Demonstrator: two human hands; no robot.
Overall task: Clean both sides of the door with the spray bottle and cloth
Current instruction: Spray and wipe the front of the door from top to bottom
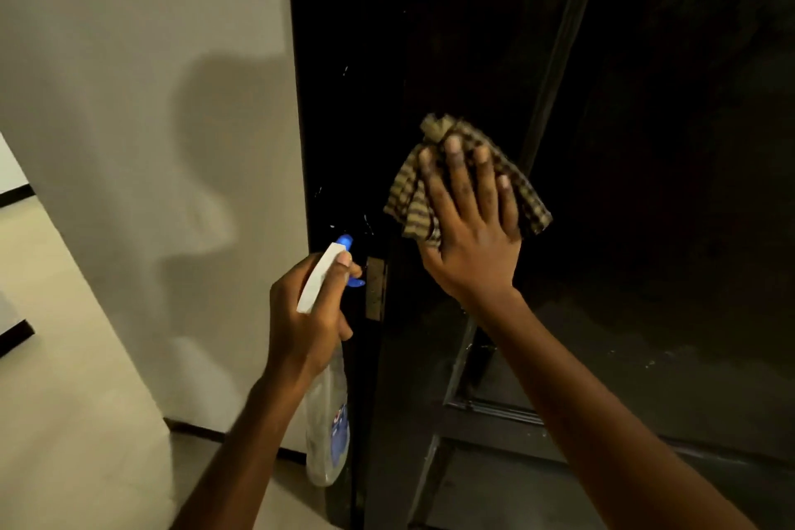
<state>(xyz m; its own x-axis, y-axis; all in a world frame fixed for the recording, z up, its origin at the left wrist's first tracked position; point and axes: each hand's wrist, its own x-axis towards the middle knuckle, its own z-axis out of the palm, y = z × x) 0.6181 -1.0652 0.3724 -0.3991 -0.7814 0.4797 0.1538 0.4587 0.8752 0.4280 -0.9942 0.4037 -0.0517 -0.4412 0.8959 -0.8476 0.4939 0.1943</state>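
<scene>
Label: the spray bottle (325,426) has a blue and red print low on its clear body, too blurred to read. No other writing in view.

Bottle: white spray head, blue nozzle (345,240) at the top, blue trigger tip below it. Nozzle points toward the door edge. The body hangs below my fist, in front of the gap between the wall (129,99) and the door (645,142).

Surroundings:
- Door is very dark and takes up the right half of the view. Raised panel moulding (494,411) sits low down, by my right forearm.
- Brass plate (375,288) on the door edge, just right of the trigger.
- A few white specks on the dark edge above the nozzle.
- Pale wall on the left carries a shadow (223,151). Dark skirting (202,431) runs along its base, with pale floor (64,400) below.
- Nothing between cloth and door that I can see.

Left grip (307,318): fingers curled tight round the bottle neck under the white head, one fingertip lying on top of the head. Bottle is upright, tipped a little.

Right grip (471,241): flat, fingers straight and slightly spread, palm pressing the cloth (408,198) onto the door face. The cloth is tan and brown check, bunched, and sticks out above and on both sides of my fingers. Thumb not visible.
</scene>
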